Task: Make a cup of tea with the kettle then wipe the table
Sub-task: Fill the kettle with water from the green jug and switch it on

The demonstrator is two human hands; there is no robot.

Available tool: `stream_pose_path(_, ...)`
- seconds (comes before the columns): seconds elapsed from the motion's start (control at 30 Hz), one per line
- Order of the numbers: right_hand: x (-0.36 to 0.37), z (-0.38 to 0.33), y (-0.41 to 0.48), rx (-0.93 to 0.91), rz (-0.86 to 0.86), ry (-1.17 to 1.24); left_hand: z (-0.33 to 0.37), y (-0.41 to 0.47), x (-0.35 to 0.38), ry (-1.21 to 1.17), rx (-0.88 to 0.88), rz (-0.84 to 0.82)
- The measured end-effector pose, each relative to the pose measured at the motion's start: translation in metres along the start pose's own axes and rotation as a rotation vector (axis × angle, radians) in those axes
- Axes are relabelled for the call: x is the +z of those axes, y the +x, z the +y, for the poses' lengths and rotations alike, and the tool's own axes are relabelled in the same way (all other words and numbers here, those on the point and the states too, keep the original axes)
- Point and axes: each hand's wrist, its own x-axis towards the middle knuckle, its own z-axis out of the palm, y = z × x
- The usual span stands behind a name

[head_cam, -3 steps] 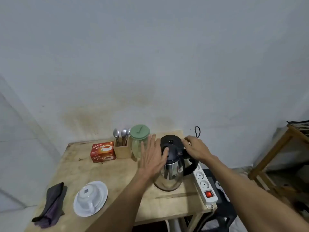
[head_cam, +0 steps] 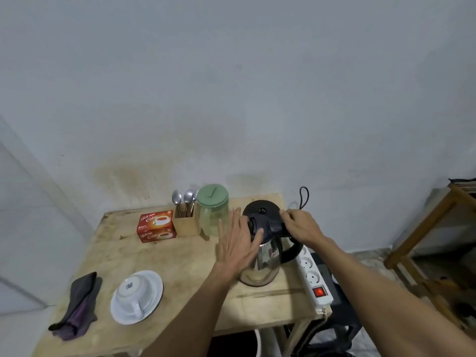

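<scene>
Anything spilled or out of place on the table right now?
No spill shows. The cup sits upside down on its saucer, and the power strip lies along the table's right edge, switch lit red.

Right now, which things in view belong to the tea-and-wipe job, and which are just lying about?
For the job: kettle, left hand flat against it, right hand gripping its top; tea box; upturned cup; saucer; spoons; dark cloth; power strip; table.
Lying about: green-lidded jar, contents unclear; wooden rack at right.

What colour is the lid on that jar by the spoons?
Pale green lid, seen clearly in the head view.
</scene>
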Motion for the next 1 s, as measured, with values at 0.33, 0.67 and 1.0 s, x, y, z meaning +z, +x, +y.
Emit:
stream_pose_path(0.33,0.026,0.015,0.005,0.091,0.006,0.206,0.012,-0.003,0.030,-0.057,-0.093,0.058)
stream_pose_path(0.67,0.025,0.014,0.007,0.064,0.013,0.153,0.024,-0.002,0.034,-0.205,-0.023,0.272)
stream_pose_path(1.0,0.020,0.020,0.003,0.055,-0.017,0.249,0.089,0.026,0.011,-0.165,0.379,0.322)
